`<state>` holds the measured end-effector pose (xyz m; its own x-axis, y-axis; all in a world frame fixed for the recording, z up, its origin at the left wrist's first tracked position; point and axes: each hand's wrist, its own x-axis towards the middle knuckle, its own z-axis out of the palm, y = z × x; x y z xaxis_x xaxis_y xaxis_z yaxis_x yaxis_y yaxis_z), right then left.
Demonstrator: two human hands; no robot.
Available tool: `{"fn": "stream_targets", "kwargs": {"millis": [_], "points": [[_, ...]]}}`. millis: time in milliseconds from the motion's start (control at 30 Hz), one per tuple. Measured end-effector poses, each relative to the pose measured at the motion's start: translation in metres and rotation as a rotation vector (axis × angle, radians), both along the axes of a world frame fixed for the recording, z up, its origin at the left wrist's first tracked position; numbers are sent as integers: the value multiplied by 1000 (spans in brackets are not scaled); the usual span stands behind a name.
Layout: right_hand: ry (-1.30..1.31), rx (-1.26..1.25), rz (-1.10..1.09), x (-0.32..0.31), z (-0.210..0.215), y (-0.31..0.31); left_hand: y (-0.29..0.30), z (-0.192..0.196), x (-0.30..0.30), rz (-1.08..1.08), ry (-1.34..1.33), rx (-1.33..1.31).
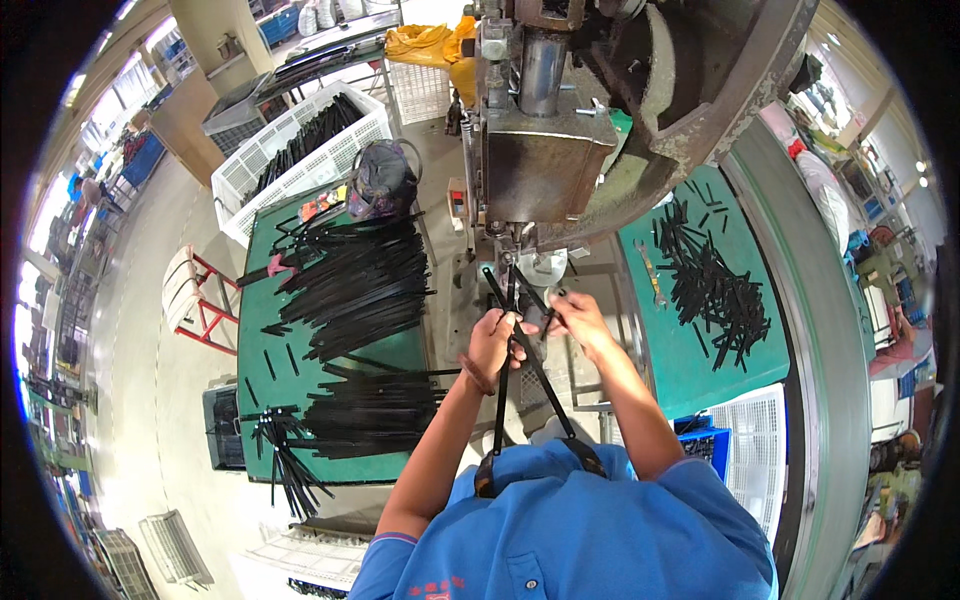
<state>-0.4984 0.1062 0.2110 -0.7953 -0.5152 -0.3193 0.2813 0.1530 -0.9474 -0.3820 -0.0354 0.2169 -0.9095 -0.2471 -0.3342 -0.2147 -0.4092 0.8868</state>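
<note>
Two long black strips (540, 378) cross in front of my body, their far ends under the press head (545, 165) and their near ends against my blue shirt. My left hand (492, 342) is closed around them near the crossing. To its right, my right hand (578, 318) pinches a short black strip (547, 322) beside the tooling. The press's narrow punch area (515, 240) sits just beyond both hands. Exactly how the strips join is partly hidden by my left fingers.
A green table (262, 350) at left bears piles of long black strips (360, 290) and a dark bag (383, 180). At right, another green table (690, 385) holds short black strips (715, 290) and a wrench (650, 272). White crates (230, 185) and a red-framed chair (190, 295) stand around.
</note>
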Motion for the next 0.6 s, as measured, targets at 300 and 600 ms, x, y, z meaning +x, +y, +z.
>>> {"fn": "stream_targets", "kwargs": {"millis": [300,600], "points": [[-231,-158,-167,29,-33,62,1,4,-3,-8,47,69],[-222,-182,-122,30,-45,67,4,4,-3,22,70,95]]}}
